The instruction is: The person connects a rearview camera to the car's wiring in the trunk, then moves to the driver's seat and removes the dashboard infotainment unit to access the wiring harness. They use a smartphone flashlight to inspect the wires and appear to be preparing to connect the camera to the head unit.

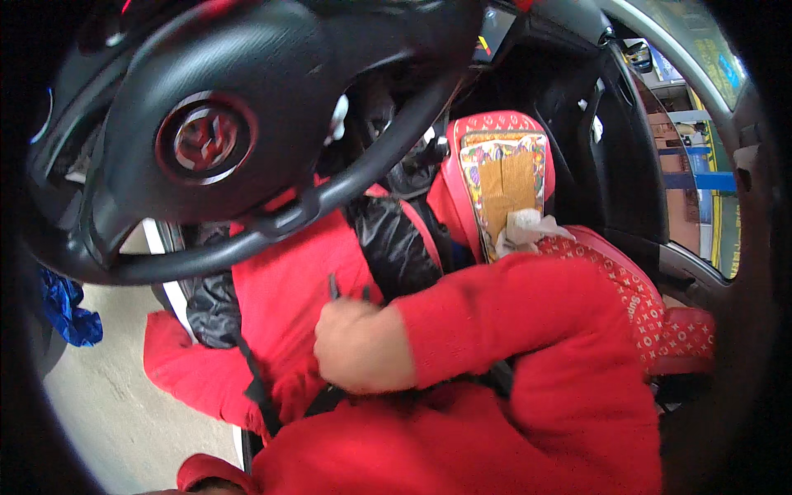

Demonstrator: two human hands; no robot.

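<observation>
My right hand (pixel 360 345) is closed in a fist in front of my body, below the steering wheel (pixel 216 140). Two short dark ends stick up past its knuckles; the rest of what it grips is hidden. Under and ahead of the fist lies red and black cloth (pixel 301 268) across my lap. A dark strap (pixel 257 384) runs down to the left of the hand. My left sleeve (pixel 194 367) bends out toward the left side, and I cannot make out the left hand.
To the right, a box with a brown cardboard panel (pixel 507 191) and crumpled white tissue (pixel 528 231) rest on red patterned covers (pixel 606 280). A dark door with a window (pixel 697 181) stands beyond. Blue plastic (pixel 73 309) hangs at the left, above pale floor (pixel 115 396).
</observation>
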